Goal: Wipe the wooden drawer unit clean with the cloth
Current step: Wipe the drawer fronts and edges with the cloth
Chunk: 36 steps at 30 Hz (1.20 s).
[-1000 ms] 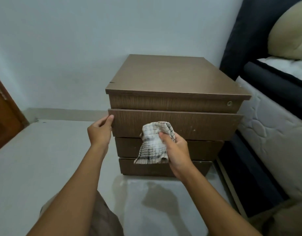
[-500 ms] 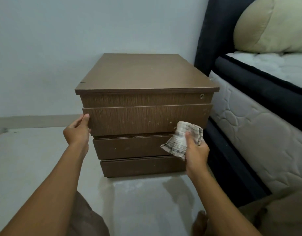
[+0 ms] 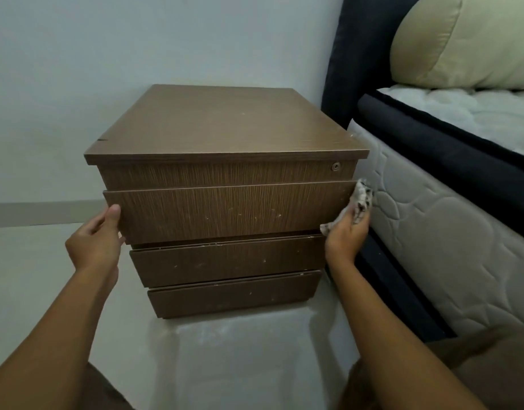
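Beside the bed: wooden drawer unit (image 3: 225,128) stands on a pale floor (image 3: 33,261) against a light wall, close to the mattress (image 3: 432,232).
Drawers: three fronts; upper one (image 3: 225,211) sticks out, contents unseen.
Left hand (image 3: 95,241): thumb on that front's left edge, other fingers hidden behind.
Right hand (image 3: 346,232): fingers closed around the checked cloth (image 3: 361,199), pressed at the right edge.
Pillow (image 3: 461,39): cut off.

The drawer unit (image 3: 225,214) stands just beside the mattress (image 3: 432,232), leaving a thin gap. Its left side, top and the floor (image 3: 33,276) are open.
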Motion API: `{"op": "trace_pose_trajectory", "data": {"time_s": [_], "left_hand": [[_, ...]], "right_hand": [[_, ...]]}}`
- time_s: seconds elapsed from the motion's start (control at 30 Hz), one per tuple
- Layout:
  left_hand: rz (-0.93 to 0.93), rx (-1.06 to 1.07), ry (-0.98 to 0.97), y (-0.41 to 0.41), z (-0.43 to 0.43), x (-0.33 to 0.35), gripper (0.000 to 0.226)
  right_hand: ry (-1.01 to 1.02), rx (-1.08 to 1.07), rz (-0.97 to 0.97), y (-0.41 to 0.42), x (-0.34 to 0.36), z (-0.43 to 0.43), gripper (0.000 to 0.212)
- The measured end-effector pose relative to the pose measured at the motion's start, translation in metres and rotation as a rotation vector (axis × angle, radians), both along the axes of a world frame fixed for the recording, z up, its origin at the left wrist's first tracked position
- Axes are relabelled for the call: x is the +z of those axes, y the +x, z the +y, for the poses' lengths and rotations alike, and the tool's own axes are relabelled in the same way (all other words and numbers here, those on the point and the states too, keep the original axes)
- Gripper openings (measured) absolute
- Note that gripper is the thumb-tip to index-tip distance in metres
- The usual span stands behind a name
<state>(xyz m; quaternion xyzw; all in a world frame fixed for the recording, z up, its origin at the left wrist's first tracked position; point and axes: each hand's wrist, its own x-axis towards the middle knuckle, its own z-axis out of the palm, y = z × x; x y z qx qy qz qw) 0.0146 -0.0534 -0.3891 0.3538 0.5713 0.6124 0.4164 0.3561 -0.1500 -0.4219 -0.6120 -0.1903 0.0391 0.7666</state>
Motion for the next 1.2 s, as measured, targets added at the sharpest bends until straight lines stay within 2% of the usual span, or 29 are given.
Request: {"op": "trace_pose_trajectory", "data": {"time_s": [0.07,0.2,0.47,1.0,1.2], "left_hand": [[0.017,-0.021,0.004,-0.003,0.000,-0.001,0.041],[-0.014,-0.106,0.017,-0.008,0.001,-0.001,0.047],[-0.003,-0.179,0.020,-0.012,-0.003,0.001,0.044],[0.135,-0.212,-0.028,-0.024,0.005,-0.002,0.039],[0.159,-0.281,-0.048,-0.031,0.005,0.003,0.032]], "right_hand": [[-0.039,0.033,-0.114,-0.003,-0.006,0.015,0.055],[-0.183,-0.037,-0.365,-0.008,-0.017,0.027,0.061],[-0.422,-0.018,-0.647,-0.043,-0.036,0.038,0.067],[-0.276,0.094,-0.577,-0.134,-0.048,0.069,0.065],[-0.243,0.087,-0.661,-0.171,-0.051,0.081,0.070]]}}
